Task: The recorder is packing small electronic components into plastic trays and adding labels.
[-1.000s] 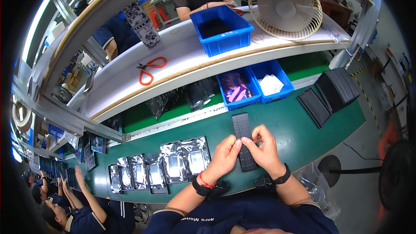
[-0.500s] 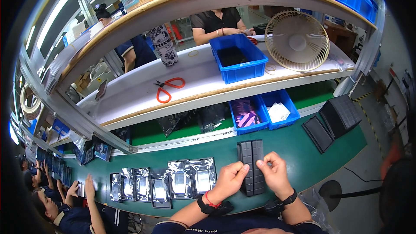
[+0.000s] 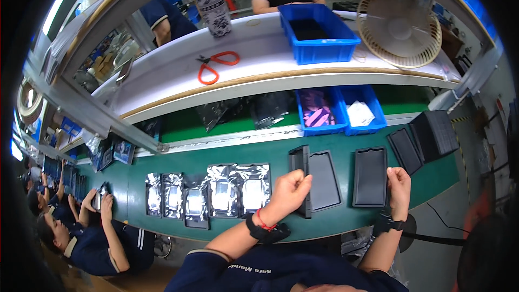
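My left hand (image 3: 292,190) is closed, thumb and fingers pinched at the edge of a black plastic tray (image 3: 299,163) that stands tilted on its side. Against it, a second shallow black tray (image 3: 325,176) lies face up on the green table. My right hand (image 3: 399,184) pinches the right rim of another rectangular black tray (image 3: 370,176), its hollow facing up. To the left of my left hand, several black trays carrying shiny silver bags (image 3: 221,192) lie in a row.
Stacked black trays (image 3: 434,136) stand at the right end, with a single tray (image 3: 405,150) leaning beside them. Blue bins (image 3: 323,130) sit under the white shelf (image 3: 162,84), which holds red-handled scissors (image 3: 216,65) and a fan (image 3: 400,28). A co-worker (image 3: 97,238) sits at left.
The black trays gripped together between my hands are now apart. My right hand has moved right with one tray; my left has tilted another, beside one lying flat. The view has shifted.
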`<state>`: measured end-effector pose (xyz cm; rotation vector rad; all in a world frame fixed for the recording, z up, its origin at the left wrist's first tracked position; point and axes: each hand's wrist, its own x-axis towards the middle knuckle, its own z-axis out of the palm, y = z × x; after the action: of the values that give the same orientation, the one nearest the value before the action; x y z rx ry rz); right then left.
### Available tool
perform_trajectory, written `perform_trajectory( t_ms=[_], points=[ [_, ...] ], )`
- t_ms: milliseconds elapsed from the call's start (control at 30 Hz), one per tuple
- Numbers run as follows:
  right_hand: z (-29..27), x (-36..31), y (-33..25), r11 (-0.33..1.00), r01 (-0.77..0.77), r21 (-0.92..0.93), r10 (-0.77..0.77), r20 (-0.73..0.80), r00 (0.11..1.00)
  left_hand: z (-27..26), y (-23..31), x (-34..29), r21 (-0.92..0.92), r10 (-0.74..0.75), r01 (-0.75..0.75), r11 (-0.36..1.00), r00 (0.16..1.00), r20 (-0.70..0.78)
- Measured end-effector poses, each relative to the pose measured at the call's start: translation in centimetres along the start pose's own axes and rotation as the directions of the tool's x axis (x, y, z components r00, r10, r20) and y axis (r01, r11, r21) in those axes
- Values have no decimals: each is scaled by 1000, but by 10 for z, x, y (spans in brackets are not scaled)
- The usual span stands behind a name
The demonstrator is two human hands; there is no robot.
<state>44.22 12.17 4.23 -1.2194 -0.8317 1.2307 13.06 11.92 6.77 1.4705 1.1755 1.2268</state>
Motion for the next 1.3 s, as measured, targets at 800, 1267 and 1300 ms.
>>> perform_trajectory(
  t_ms=[800, 1267, 1300],
  points=[
    [163, -63, 48, 189, 571, -799, -289, 510, 810, -34, -34, -39, 773, -86, -181, 608, 953, 291],
    [12, -1, 20, 192, 57, -980, -464, -40, 885, -125, -37, -69, 788, -161, -79, 610, 962, 221],
    [4, 5, 33, 190, 70, -979, -466, -26, 885, -127, -38, -69, 798, -140, -99, 595, 965, 224]
  ],
)
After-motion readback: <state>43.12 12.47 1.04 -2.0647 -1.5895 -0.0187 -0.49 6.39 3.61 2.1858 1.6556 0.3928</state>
